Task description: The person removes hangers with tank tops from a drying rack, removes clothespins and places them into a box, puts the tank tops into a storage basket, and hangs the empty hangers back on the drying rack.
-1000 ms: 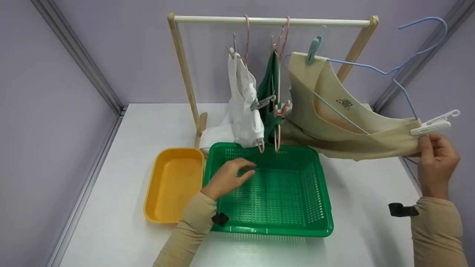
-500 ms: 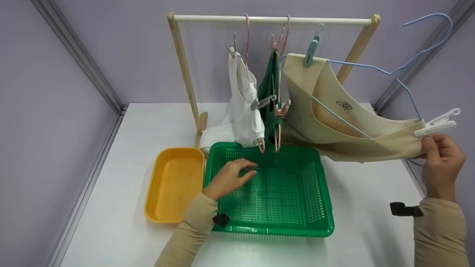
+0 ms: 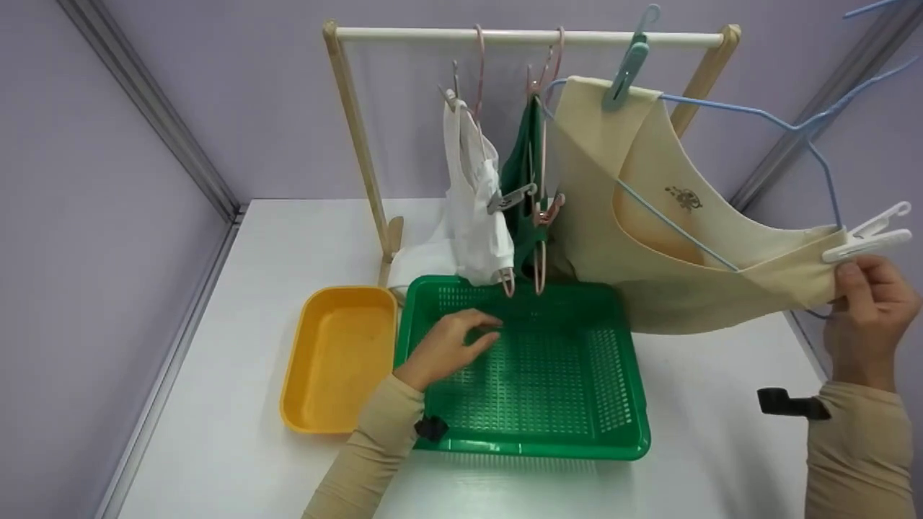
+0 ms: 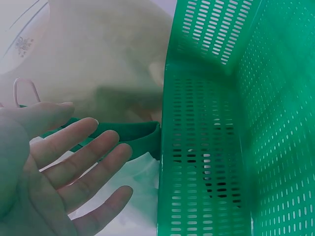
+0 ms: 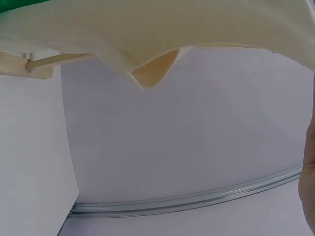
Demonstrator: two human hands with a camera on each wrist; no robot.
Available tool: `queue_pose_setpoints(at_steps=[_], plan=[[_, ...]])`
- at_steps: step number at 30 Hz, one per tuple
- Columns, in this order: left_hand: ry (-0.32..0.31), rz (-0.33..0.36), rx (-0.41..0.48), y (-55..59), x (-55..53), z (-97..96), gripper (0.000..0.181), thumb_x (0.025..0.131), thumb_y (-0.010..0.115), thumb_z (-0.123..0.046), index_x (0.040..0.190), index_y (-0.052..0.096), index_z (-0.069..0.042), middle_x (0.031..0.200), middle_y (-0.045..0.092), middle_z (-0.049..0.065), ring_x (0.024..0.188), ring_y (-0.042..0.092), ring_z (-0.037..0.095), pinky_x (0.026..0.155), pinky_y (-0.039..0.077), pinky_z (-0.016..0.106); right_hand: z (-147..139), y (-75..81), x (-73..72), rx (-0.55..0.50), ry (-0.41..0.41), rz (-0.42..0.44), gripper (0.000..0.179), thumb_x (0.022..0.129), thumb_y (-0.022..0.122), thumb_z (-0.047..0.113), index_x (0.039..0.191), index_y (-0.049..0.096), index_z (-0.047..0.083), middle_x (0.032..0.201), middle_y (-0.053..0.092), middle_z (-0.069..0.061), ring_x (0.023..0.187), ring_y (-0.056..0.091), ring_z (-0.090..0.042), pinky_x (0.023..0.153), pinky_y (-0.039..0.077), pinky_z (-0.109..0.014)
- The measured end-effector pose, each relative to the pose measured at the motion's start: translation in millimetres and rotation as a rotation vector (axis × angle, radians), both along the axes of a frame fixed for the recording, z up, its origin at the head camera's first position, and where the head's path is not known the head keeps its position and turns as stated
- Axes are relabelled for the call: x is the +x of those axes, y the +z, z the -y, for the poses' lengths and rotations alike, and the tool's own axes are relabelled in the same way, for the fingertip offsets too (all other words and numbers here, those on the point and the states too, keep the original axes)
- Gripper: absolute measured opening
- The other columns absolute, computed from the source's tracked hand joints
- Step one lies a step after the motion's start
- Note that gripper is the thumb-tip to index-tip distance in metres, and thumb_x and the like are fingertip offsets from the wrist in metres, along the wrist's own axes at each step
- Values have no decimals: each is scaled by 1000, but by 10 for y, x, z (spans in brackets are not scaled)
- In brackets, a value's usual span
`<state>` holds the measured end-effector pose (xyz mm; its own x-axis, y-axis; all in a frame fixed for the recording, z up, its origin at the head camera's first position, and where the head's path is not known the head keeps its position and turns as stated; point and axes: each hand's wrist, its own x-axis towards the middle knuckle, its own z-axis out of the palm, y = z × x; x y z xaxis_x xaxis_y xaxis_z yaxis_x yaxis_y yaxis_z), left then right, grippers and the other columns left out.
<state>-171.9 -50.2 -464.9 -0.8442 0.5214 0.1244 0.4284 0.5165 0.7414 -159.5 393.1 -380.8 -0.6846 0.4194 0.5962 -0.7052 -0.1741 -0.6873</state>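
Note:
My right hand [image 3: 872,317] pinches the shoulder of a beige tank top [image 3: 591,209], right below a white clothespin [image 3: 867,241]. The top is spread on a blue wire hanger [image 3: 728,107], whose hook is partly cut off by the head view's right edge. On its other shoulder sits a teal clothespin [image 3: 627,74]. In the right wrist view the beige fabric [image 5: 147,29] hangs across the top, with only the hand's edge showing. My left hand [image 3: 451,346] hovers over a green basket [image 3: 634,404], fingers relaxed and holding nothing; the left wrist view shows its fingers [image 4: 83,162] spread.
A wooden rack with a white rail [image 3: 404,34] stands behind the basket. On it hang a white top [image 3: 472,194] and a green garment [image 3: 520,173] on pink hangers, clipped with pegs. A yellow tray [image 3: 339,360] lies left of the basket. Purple walls enclose the table.
The beige top and blue hanger have shifted right, and the teal-pegged side has risen. My right hand moved slightly right with them. My left hand stays nearly still.

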Motion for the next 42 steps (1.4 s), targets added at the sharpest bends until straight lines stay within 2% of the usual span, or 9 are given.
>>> queue_pose_setpoints(at_steps=[8, 15, 19, 22, 26, 29, 34, 38, 42], plan=[[-32, 12, 140, -41, -16, -157, 31, 99, 55, -21, 125, 61, -8, 127, 64, 13, 119, 61, 24, 101, 52, 35, 29, 15, 41, 13, 154, -23, 19, 87, 41, -21, 80, 59, -18, 74, 68, -17, 59, 61, -17, 55, 54, -20], [-117, 145, 242, -96, -162, -597, 47, 100, 52, -21, 143, 41, -5, 146, 47, 16, 136, 47, 29, 109, 46, 40, 34, 2, 73, 26, 97, 0, 17, 88, 44, -19, 80, 59, -16, 77, 69, -16, 61, 61, -16, 58, 55, -20], [-66, 184, 286, -124, -326, -851, 56, 98, 54, -16, 147, 32, 0, 152, 37, 20, 141, 40, 32, 111, 43, 46, 50, -19, 80, -16, 96, 4, 16, 87, 45, -19, 78, 59, -17, 77, 69, -17, 61, 62, -17, 57, 55, -21], [17, 213, 281, -99, -460, -984, 67, 96, 56, -17, 150, 22, 4, 156, 29, 23, 145, 33, 34, 117, 35, 49, 66, -34, 71, -51, 104, 11, 16, 86, 45, -20, 77, 58, -16, 76, 68, -17, 62, 62, -17, 57, 55, -22], [112, 266, 208, -32, -590, -1086, 88, 93, 59, -27, 154, 2, 1, 162, 10, 21, 151, 16, 33, 125, 20, 47, 81, -73, 52, -98, 120, 20, 18, 86, 44, -21, 77, 58, -16, 73, 68, -17, 61, 63, -17, 55, 54, -21], [131, 267, 156, 11, -677, -1147, 99, 90, 62, -33, 154, -6, -1, 164, 0, 18, 154, 6, 30, 127, 13, 44, 93, -109, 29, -120, 120, 22, 18, 86, 44, -22, 77, 58, -16, 71, 68, -17, 60, 63, -18, 54, 54, -21], [141, 198, 228, 74, -802, -1235, 104, 84, 70, -33, 155, -1, -5, 165, 7, 12, 153, 11, 24, 127, 13, 40, 162, -155, -16, -154, 120, 55, 13, 87, 48, -19, 79, 59, -16, 73, 68, -16, 61, 64, -18, 55, 54, -22], [99, 276, 296, 73, -834, -1323, 109, 81, 74, -30, 155, -3, -12, 164, 9, 5, 153, 14, 20, 127, 15, 39, 237, -185, -60, -142, 82, 98, 13, 88, 52, -14, 79, 61, -11, 71, 68, -12, 60, 65, -15, 54, 54, -20], [28, 286, 351, 44, -836, -1409, 112, 78, 77, -21, 155, -4, -12, 164, 10, 6, 152, 15, 20, 127, 17, 38, 302, -208, -90, -112, 31, 122, 12, 89, 55, -10, 79, 62, -8, 71, 68, -9, 60, 66, -13, 55, 54, -19]])
